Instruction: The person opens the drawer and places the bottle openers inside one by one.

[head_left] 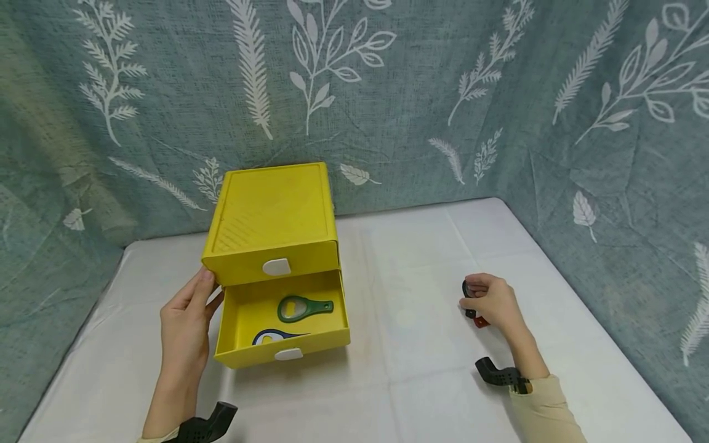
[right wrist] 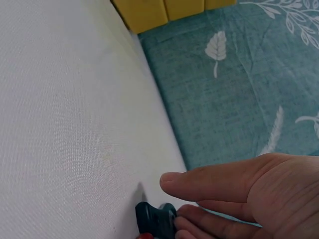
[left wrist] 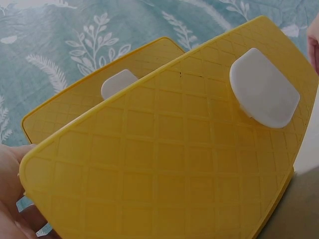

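A yellow two-drawer box (head_left: 271,212) stands on the table, its lower drawer (head_left: 238,326) pulled out. Inside that drawer lie a green bottle opener (head_left: 299,308) and a blue-rimmed opener (head_left: 272,336), the latter partly hidden by the drawer front. My left hand (head_left: 185,317) rests against the box's left side, thumb at the front corner. At the right, my right hand (head_left: 493,301) has its fingers at a dark bottle opener (right wrist: 154,219). The thumb appears apart from it in the right wrist view. A red piece (head_left: 480,322) sits beside the dark opener, mostly hidden.
White cloth covers the table (head_left: 404,320). A green leaf-patterned curtain (head_left: 399,135) hangs behind and along the sides. White handles (head_left: 276,267) stick out from the drawer fronts. Each wrist carries a black camera mount (head_left: 501,374).
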Tool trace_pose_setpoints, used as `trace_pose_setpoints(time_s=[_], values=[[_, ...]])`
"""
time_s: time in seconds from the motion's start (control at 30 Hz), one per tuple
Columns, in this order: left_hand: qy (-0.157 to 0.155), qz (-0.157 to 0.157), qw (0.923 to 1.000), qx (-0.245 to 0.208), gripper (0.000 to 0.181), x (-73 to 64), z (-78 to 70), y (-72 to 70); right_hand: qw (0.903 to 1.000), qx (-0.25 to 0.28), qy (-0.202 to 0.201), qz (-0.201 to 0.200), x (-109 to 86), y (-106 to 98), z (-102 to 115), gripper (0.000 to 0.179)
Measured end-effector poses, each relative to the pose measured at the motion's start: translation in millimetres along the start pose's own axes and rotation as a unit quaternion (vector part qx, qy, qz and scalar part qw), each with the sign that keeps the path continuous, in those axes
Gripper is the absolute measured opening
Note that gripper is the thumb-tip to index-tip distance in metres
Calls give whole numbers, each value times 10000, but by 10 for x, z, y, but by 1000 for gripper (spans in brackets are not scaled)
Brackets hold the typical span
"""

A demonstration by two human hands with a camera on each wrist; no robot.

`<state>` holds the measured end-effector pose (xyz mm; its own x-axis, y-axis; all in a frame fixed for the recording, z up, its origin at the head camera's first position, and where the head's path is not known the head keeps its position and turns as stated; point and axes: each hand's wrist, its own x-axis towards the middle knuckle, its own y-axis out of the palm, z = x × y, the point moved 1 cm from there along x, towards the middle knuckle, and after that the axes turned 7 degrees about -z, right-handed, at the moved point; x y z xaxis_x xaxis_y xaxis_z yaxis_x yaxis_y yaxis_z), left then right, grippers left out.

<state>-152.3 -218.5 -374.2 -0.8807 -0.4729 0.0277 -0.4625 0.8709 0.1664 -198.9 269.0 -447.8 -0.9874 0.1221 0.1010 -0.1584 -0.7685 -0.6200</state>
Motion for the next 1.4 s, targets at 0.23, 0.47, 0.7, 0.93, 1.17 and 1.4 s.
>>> trace_pose_setpoints(time_s=[0.23, 0.47, 0.7, 0.93, 1.17, 1.4], values=[[-29, 14, 10000, -51, 48, -1, 19, -3, 9998, -52, -122, -179, -15, 21, 35, 46], [-28, 12, 10000, -17, 48, -2, 19, -8, 9969, -559, 326, -455, -39, -7, 61, 54], [-5, 22, 10000, -14, 47, -1, 23, -11, 9990, -365, 275, -22, -38, 33, 50, 58], [4, 33, 10000, -58, 48, -3, 22, -7, 9998, 65, -64, 161, -16, 102, 13, 56], [-19, -14, 10000, -2, 48, -1, 28, -2, 9950, 224, -727, 651, -31, 172, 44, 55], [-34, -41, 10000, -28, 49, -3, 25, -2, 9947, 145, -755, 677, -31, 171, 61, 52]])
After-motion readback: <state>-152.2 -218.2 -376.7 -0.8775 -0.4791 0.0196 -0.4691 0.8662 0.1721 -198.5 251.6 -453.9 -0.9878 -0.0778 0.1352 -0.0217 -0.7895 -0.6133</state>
